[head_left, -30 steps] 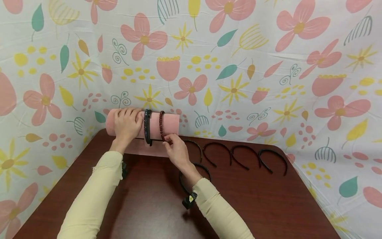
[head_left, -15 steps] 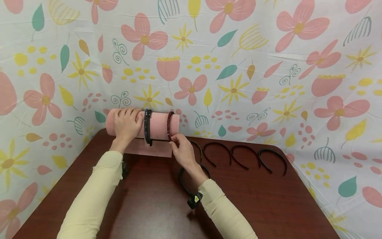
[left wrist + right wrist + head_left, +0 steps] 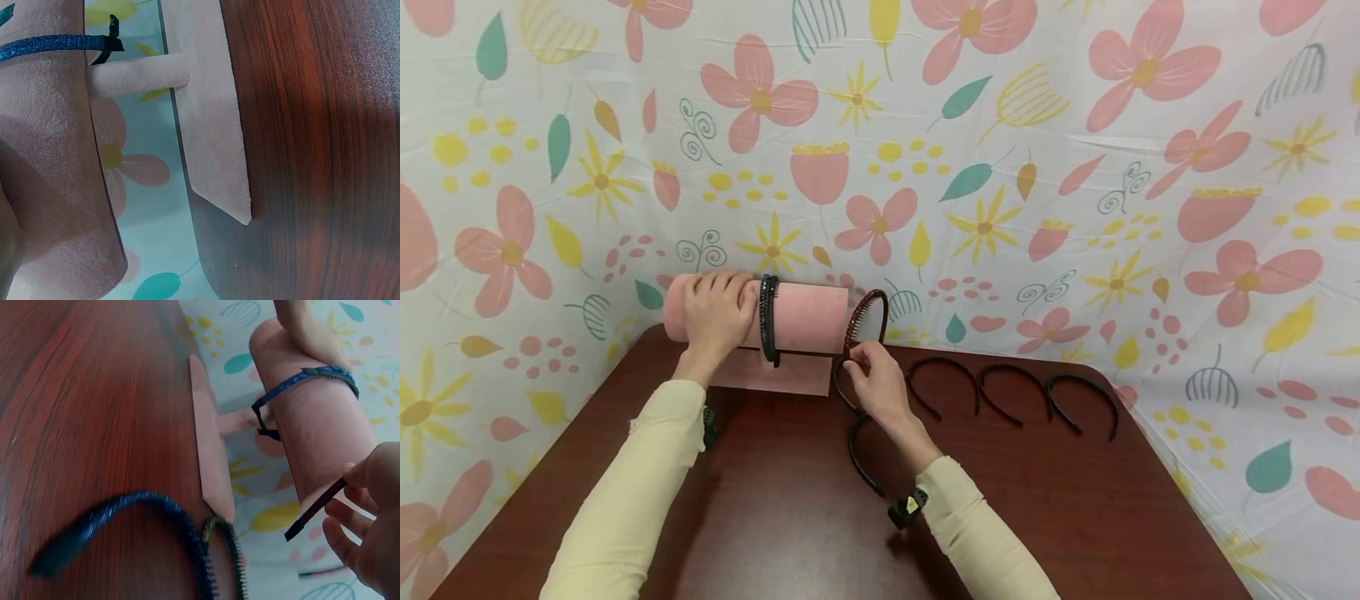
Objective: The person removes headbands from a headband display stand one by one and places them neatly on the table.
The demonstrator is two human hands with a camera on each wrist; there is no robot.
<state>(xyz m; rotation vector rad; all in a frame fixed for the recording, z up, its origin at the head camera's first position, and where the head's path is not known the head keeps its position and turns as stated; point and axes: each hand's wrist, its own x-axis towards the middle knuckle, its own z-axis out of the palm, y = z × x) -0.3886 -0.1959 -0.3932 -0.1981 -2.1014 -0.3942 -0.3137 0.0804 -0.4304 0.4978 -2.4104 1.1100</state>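
On the left of the head view, my left hand (image 3: 718, 312) rests on top of a pink padded headband stand (image 3: 812, 317), its fingers over the roll. A blue headband (image 3: 767, 321) and a dark one close beside it sit around the roll, right of that hand. My right hand (image 3: 883, 383) pinches one end of a dark red toothed headband (image 3: 859, 317), which stands upright just off the roll's right end. In the right wrist view, the red headband's tip (image 3: 315, 509) sticks out from between thumb and fingers. The left wrist view barely catches the left hand.
Three dark headbands (image 3: 940, 362) lie in a row on the brown table (image 3: 775, 483) to the right. A blue glittery headband (image 3: 169, 503) and a greenish toothed one (image 3: 228, 540) lie nearer the right hand. Behind hangs a flowered cloth (image 3: 880, 167).
My right hand has slid the red headband rightward along the roll and off its end. The left hand has stayed on the stand.
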